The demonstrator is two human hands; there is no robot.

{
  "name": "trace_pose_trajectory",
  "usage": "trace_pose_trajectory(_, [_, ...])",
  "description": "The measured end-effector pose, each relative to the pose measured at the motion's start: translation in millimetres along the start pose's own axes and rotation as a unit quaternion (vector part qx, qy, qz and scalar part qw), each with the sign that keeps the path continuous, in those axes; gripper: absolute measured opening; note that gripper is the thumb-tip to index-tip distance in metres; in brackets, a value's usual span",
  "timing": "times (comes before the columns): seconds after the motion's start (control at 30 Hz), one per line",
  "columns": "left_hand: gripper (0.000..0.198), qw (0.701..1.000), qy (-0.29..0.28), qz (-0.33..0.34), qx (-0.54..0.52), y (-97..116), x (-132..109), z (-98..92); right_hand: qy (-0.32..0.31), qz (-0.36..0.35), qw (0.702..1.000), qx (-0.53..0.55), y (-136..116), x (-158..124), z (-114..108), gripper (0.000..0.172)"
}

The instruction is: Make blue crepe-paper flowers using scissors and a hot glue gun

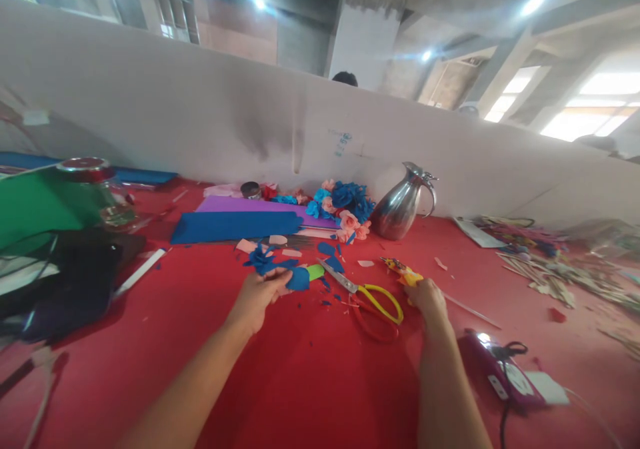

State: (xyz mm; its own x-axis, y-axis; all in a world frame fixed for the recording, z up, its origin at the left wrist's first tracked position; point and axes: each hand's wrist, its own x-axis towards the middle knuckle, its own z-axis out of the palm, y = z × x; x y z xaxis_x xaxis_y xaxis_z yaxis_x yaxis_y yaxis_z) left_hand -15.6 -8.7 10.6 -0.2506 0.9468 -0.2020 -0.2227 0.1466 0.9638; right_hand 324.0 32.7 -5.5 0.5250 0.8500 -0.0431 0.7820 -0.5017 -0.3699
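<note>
My left hand is closed on a blue paper flower whose petals rise above the fingertips. By the same fingers is a blue paper petal, with a light green piece at its right end. My right hand is wrapped around a yellow glue gun, its nozzle toward the upper left. A clear glue stick trails behind it. Between the hands lie scissors with one yellow and one red handle, blades apart. Cut petals and small scraps surround their tip.
Behind are blue sheets, a bunch of paper flowers and a steel jug by the low wall. A purple device with cables lies right. At left stand a glass jar and a black bag.
</note>
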Motion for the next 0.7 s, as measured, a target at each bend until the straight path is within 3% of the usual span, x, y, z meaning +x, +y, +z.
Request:
trace_pose_trajectory(0.1, [0.030,0.994,-0.066,-0.051,0.067,-5,-6,4.5,-0.013,0.021,0.984,0.175,-7,0,-1,0.010])
trace_pose_trajectory(0.27, [0.018,0.988,-0.097,-0.057,0.105,-5,-11,6.1,-0.084,-0.023,0.906,0.415,-29,-11,-12,0.010])
trace_pose_trajectory(0.33, [0.015,0.988,-0.105,-0.052,0.105,-4,-11,5.8,-0.167,-0.045,0.850,0.497,-36,-18,-17,0.015])
trace_pose_trajectory(0.43, [0.012,0.986,-0.129,-0.048,0.096,-2,-12,5.4,-0.320,-0.045,0.733,0.598,-45,-29,-26,0.021])
trace_pose_trajectory(0.47, [0.012,0.983,-0.150,-0.048,0.095,-1,-13,5.4,-0.344,-0.041,0.713,0.609,-48,-33,-28,0.020])
trace_pose_trajectory(0.57, [0.012,0.973,-0.203,-0.045,0.099,2,-15,6.1,-0.324,-0.056,0.713,0.620,-58,-46,-30,0.020])
trace_pose_trajectory(0.7, [0.010,0.977,-0.168,-0.049,0.118,-3,-12,7.8,-0.313,-0.112,0.718,0.611,-64,-62,-20,0.030])
